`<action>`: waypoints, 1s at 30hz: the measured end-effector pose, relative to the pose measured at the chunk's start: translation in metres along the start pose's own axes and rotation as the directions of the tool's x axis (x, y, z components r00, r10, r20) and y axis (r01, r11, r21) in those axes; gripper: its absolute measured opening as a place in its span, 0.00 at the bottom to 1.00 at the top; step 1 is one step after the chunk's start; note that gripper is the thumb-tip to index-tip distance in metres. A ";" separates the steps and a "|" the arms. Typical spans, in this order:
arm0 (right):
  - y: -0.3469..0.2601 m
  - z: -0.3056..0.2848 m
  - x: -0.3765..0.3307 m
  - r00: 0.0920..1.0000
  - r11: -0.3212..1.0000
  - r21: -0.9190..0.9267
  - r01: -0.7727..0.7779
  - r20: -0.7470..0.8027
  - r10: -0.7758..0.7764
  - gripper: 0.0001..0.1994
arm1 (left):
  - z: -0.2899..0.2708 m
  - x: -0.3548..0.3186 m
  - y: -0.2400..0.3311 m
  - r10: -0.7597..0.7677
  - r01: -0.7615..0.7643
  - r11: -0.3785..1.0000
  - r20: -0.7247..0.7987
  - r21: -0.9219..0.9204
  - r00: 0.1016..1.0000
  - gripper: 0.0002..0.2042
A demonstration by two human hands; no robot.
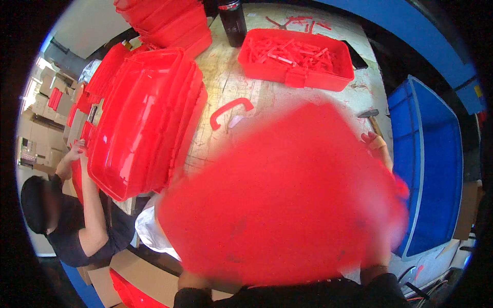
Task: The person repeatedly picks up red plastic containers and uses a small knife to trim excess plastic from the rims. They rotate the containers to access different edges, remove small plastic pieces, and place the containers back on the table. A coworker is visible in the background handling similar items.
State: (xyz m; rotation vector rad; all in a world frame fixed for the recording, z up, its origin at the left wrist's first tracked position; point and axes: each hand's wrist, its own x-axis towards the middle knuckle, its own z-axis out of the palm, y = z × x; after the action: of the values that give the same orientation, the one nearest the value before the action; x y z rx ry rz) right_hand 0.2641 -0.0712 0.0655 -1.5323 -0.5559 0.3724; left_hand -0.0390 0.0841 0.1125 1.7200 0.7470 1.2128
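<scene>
A large red plastic shell (287, 200), blurred and close to the camera, fills the middle and lower part of the view. My right hand (374, 141) curls over its far right edge and grips it, just below a hammer (371, 114). My left forearm (193, 280) rises from the lower edge and goes under the shell; the left hand itself is hidden behind it. A loose red handle (230, 110) lies on the worn table (236, 77) just beyond the shell.
A tilted stack of red tubs (149, 118) leans at the left, with more red tubs (167, 23) behind. A red tray of red strips (295, 56) and a dark bottle (232, 20) stand at the back. A blue crate (434, 164) is at the right. A co-worker (67, 215) handles the stack.
</scene>
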 end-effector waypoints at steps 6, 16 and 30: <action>-0.034 -0.022 -0.052 0.991 0.762 0.637 -0.119 0.128 0.047 0.33 | 0.106 -0.052 0.027 0.488 -0.735 0.593 0.579 0.330 0.653 0.25; 0.022 -0.020 -0.036 0.997 0.857 -0.513 0.044 0.073 -0.007 0.16 | 0.156 -0.107 -0.064 0.521 -0.871 0.364 0.702 0.330 0.485 0.25; -0.027 0.004 0.021 0.955 0.861 -0.506 0.047 0.277 0.111 0.10 | 0.070 0.026 -0.042 0.401 -0.478 0.878 0.506 0.027 0.764 0.10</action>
State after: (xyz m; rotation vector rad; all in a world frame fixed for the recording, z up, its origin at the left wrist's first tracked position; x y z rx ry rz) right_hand 0.2758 -0.0569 0.0940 -2.0138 -0.9211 0.5155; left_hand 0.0366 0.1019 0.0758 2.3012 0.1223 0.9549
